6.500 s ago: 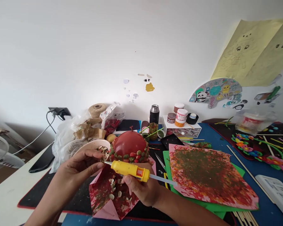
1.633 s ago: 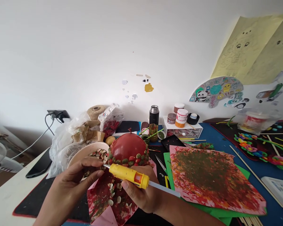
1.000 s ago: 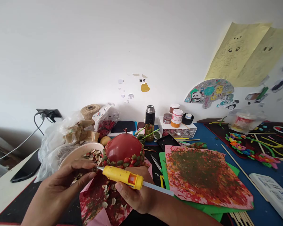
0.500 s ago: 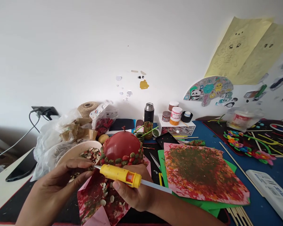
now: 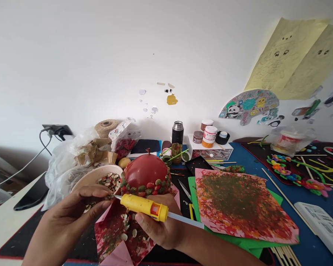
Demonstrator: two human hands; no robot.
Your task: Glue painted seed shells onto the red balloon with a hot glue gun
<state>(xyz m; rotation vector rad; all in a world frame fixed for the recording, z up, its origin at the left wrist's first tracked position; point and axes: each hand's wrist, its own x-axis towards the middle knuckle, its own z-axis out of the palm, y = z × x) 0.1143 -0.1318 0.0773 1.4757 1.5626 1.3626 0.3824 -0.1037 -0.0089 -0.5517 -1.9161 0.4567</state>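
Balloon [image 5: 147, 170] is ringed low with shells [image 5: 141, 188] but uncovered above; glue gun [image 5: 138, 204] is clasped by right hand [image 5: 165, 226], small piece [image 5: 109, 197] seemingly pinched by left hand [image 5: 70, 210].

Blue tabletop [image 5: 246, 159], black mat [image 5: 22, 236], wooden stick [image 5: 288, 201]

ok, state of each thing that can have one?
Right hand: closed around glue gun
Left hand: fingertips at nozzle, grip unclear
Glue gun: glue stick protruding from rear
Balloon: inflated, knot up, red and green pieces around it
Bowl: part-filled with shells
Thermos: upright
Larger painted sheet: lying on green sheets
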